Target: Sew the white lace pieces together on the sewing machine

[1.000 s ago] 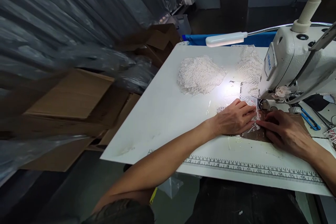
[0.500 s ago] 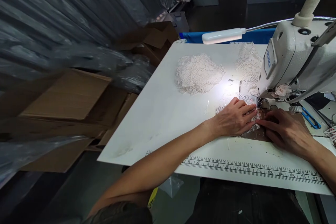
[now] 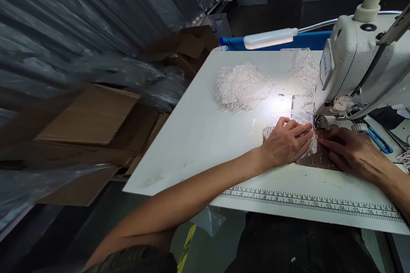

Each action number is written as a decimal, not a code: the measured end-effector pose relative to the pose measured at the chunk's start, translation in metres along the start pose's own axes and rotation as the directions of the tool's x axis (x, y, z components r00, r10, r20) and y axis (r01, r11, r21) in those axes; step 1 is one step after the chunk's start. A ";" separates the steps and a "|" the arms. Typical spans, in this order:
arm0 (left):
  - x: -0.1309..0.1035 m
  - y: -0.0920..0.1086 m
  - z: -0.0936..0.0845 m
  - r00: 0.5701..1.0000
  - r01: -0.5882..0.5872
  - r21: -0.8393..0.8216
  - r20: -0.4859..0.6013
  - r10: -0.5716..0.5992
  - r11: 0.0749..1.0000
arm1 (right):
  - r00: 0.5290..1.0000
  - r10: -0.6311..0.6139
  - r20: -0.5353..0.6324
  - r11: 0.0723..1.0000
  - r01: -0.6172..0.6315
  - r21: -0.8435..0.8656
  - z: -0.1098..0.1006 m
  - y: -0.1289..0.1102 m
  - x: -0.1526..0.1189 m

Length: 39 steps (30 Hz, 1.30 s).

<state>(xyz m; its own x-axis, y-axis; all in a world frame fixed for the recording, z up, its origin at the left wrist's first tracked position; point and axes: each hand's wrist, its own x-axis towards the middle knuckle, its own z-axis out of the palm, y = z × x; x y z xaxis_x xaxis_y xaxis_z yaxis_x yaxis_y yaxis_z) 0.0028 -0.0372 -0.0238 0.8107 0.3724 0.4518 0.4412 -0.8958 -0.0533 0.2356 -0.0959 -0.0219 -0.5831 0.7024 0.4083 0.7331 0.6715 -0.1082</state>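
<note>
A: Clock centred on the left hand, twelve at the far edge. Entries, left to right?

B: Cardboard box [image 3: 88, 115], open, about nine o'clock, beside the white table [image 3: 179, 153]. Lace pile [image 3: 241, 87], between ten and eleven, heaped clear of the work, presumably to stay within reach. Lamp [image 3: 270, 38], near twelve, its glow falling by the hands, likely to light the fine mesh.

A: Left hand [image 3: 286, 140]?

B: Laid palm down, fingers extended and close together, grasping nothing visible; it presses on a lace piece [image 3: 314, 144], probably to keep it flat. That piece shows mainly at three, over a brown plate [image 3: 315, 161]. Second lace pile [image 3: 303, 72], between twelve and one. Presser foot [image 3: 316, 122], two o'clock, close to the fingertips; whether lace lies beneath it is too small to tell.

A: Right hand [image 3: 355, 149]?

B: Three o'clock, fingers half curled, tips low by the lace's right edge, perhaps to guide it; whether they pinch anything, cannot tell. Sewing machine [image 3: 358, 59], one to two. Blue snips [image 3: 379, 140], three, beyond the right hand, seemingly parked handy.

A: Changes against a second ago?

B: Right forefinger: formerly on the lace edge beside the left fingers, now slightly farther toward three. Left hand: still flat on the lace. Piles: unmoved on the table.
</note>
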 end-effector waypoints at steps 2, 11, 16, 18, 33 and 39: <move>0.000 0.001 0.001 1.000 0.020 -0.008 0.016 -0.020 1.000 | 1.000 -0.005 0.004 1.000 0.005 -0.010 0.004 0.000 -0.002; 0.004 -0.003 0.001 0.999 -0.039 0.031 0.011 0.039 0.999 | 1.000 -0.016 0.017 1.000 0.016 0.020 -0.010 -0.013 0.009; 0.005 -0.005 0.003 0.997 -0.051 0.031 -0.053 0.052 0.998 | 0.999 -0.041 -0.002 0.999 0.041 -0.003 -0.014 -0.016 0.016; 0.005 -0.006 0.004 0.997 -0.051 0.016 -0.058 0.052 0.999 | 0.999 -0.040 -0.008 0.999 0.040 -0.009 -0.012 -0.015 0.017; 0.005 -0.017 0.006 0.999 -0.037 -0.150 -0.027 0.033 0.988 | 0.999 0.014 0.030 0.996 -0.012 -0.090 -0.008 -0.018 0.019; 0.007 -0.018 0.004 1.000 -0.011 -0.177 0.005 0.012 0.984 | 0.999 0.028 0.021 0.997 -0.026 -0.066 -0.008 -0.020 0.022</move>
<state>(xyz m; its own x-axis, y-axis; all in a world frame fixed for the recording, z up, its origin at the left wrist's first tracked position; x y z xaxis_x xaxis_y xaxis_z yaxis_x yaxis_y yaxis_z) 0.0020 -0.0171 -0.0229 0.8178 0.3625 0.4470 0.3568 -0.9288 0.1005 0.2116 -0.0959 -0.0036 -0.5697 0.7254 0.3864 0.7697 0.6357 -0.0586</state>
